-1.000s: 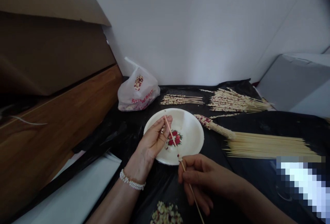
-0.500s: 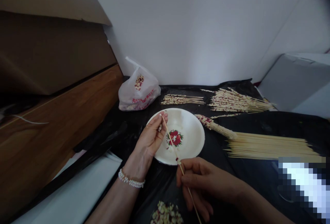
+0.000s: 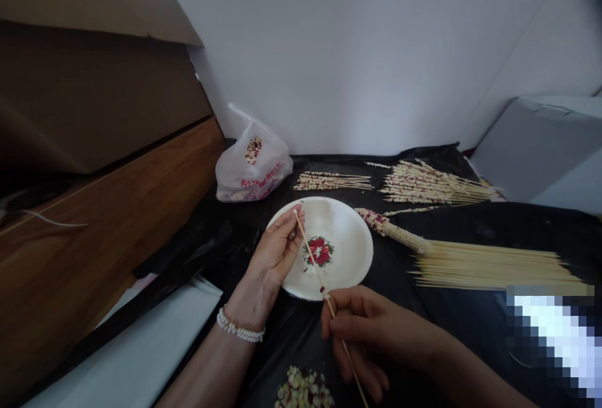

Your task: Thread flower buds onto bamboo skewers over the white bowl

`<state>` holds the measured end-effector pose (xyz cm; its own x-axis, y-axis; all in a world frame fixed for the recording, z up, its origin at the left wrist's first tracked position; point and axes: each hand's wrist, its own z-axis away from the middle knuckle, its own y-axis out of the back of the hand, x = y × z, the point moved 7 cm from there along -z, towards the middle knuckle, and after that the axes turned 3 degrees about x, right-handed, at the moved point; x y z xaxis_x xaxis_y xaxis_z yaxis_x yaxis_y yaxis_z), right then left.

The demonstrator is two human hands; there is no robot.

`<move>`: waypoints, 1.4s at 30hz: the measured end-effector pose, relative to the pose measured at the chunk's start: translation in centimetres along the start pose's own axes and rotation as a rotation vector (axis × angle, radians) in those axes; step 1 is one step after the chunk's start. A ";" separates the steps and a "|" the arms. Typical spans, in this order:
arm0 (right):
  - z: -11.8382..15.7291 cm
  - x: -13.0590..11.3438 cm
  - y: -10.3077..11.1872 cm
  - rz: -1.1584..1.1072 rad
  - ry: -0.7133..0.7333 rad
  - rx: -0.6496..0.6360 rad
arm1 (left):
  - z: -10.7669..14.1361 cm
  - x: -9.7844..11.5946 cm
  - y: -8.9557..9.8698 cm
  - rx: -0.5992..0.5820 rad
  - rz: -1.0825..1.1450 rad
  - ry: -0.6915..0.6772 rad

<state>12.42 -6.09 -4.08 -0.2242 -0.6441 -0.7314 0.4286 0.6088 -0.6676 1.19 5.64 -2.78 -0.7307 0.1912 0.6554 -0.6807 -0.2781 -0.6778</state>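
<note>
My left hand (image 3: pixel 278 246) is over the left part of a white bowl (image 3: pixel 350 239) with a red flower print. Its thumb and fingertips pinch a pale kernel (image 3: pixel 296 212) at the upper tip of a thin wooden skewer (image 3: pixel 308 246). My right hand (image 3: pixel 360 326) grips that skewer lower down, near the bowl's front edge. Just above the right fingertips, a dark red kernel and a pale one (image 3: pixel 324 293) sit on the skewer. A pile of loose kernels (image 3: pixel 303 390) lies on the black sheet below.
Behind the bowl are a plastic bag (image 3: pixel 254 167) of kernels and a small row of filled skewers (image 3: pixel 324 181). A larger heap of filled skewers (image 3: pixel 418 183), a partly stripped corn cob (image 3: pixel 399 234) and bare skewers (image 3: pixel 489 265) lie to the right. Cardboard (image 3: pixel 94 94) stands left.
The left fingers have closed slightly around the skewer tip, and the kernels inside the left palm no longer show. The right hand has barely moved.
</note>
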 end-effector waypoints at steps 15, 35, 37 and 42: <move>0.0 -0.1 0.0 -0.042 0.008 0.003 | 0.1 0.1 0.0 0.040 0.022 -0.006; -0.2 -0.1 -0.1 -0.095 0.054 0.029 | 0.7 0.5 -0.1 0.132 -0.027 -0.143; -0.1 -0.1 0.0 -0.089 0.061 0.031 | 0.7 0.6 -0.1 0.128 -0.025 -0.173; -0.1 -0.3 -0.1 -0.006 0.055 0.088 | 0.8 0.3 -0.3 0.109 -0.051 -0.155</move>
<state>12.40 -5.90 -3.82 -0.2740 -0.6194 -0.7357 0.5017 0.5606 -0.6588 1.17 5.01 -2.09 -0.6725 0.0630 0.7374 -0.7011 -0.3733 -0.6075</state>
